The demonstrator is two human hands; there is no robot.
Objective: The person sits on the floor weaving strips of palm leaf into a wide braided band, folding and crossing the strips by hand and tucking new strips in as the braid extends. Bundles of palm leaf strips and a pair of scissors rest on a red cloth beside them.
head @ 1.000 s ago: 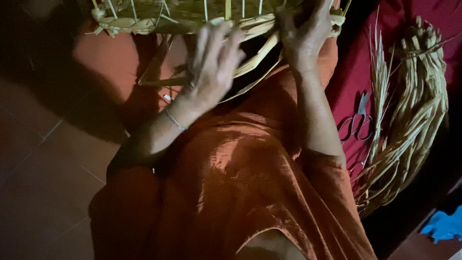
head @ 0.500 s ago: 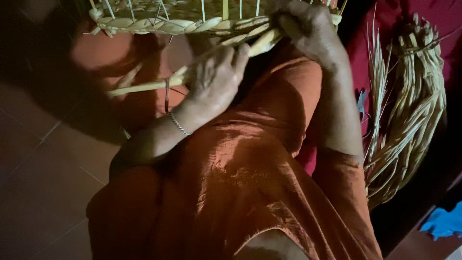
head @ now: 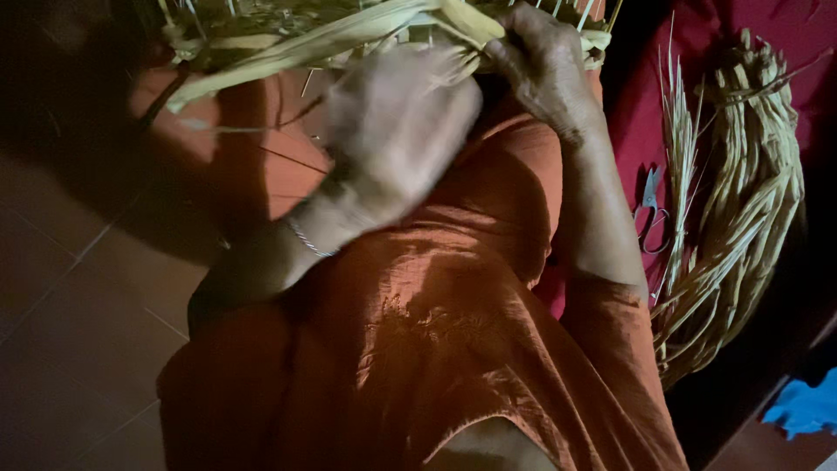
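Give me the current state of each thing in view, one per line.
Half-woven pale straw basket: unfinished, loose strips sticking out.
Left hand: motion-blurred, against the basket's lower edge.
Right hand: gripping the basket's woven edge.
Bundle of pale straw strips: lying curved on red cloth.
Small metal scissors: lying beside the bundle, untouched.

We see the woven basket (head: 384, 30) in pale straw yellow, strips crossing in a plain over-under weave, with some greenish-tan strips. The dress (head: 418, 331) is burnt orange, crinkled, with a faint embroidered motif in the same colour, as far as we can tell in this dim light. The bangle (head: 307, 242) is thin and silvery. The cloth (head: 636, 131) at right is deep red. The bundle of straw (head: 741, 201) on it is golden tan. The scissors (head: 652, 209) have grey metal blades and reddish handles. The floor (head: 78, 314) has dark brown tiles with thin lighter grout lines. The scrap (head: 806, 406) in the corner is bright blue.
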